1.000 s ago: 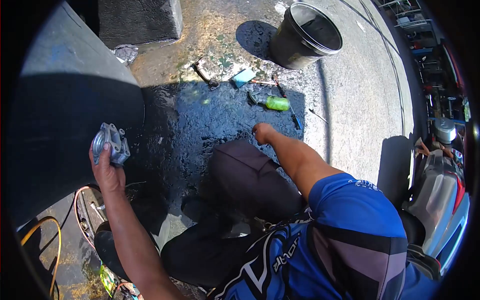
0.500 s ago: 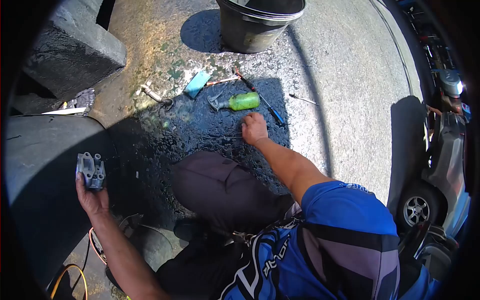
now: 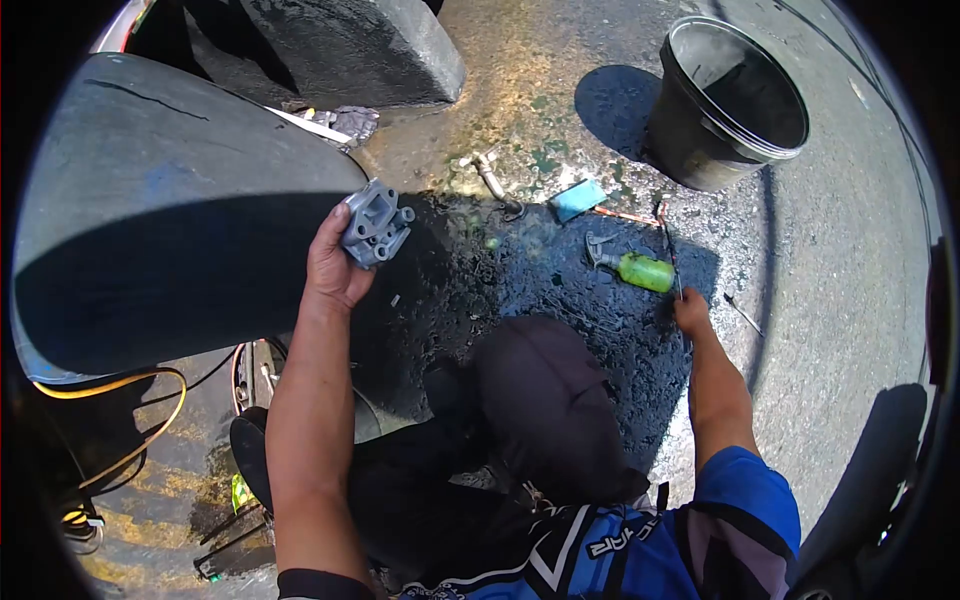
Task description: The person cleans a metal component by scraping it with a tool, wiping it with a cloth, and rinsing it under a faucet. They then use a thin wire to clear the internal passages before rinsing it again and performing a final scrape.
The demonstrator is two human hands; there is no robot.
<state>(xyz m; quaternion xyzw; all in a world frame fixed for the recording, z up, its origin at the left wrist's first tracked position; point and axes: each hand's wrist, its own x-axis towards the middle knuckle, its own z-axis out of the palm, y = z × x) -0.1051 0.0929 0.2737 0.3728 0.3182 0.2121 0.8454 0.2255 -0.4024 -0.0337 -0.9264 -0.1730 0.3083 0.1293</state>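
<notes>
My left hand (image 3: 335,258) grips a grey cast-metal part (image 3: 376,226) with several round holes, raised beside the dark curved panel. Down at the wet ground, my right hand (image 3: 690,312) is closed at the near end of a thin tool (image 3: 669,245); its blue handle is hidden by the hand. Just left of that hand lies a spray bottle (image 3: 645,271) with green liquid and a grey trigger head. A light-blue block (image 3: 577,200) rests farther off, near an orange-and-white stick (image 3: 625,215).
A black bucket (image 3: 690,140) stands at the far right. A bent metal pipe (image 3: 490,182) lies left of the blue block, and a thin dark tool (image 3: 742,314) lies right of my hand. Large dark panel (image 3: 190,250) at left; concrete block (image 3: 400,55) behind; yellow hose (image 3: 150,440) lower left.
My right hand has moved from bare wet ground below the spray bottle onto the blue-handled tool. The view has swung left; my left hand still holds the metal part.
</notes>
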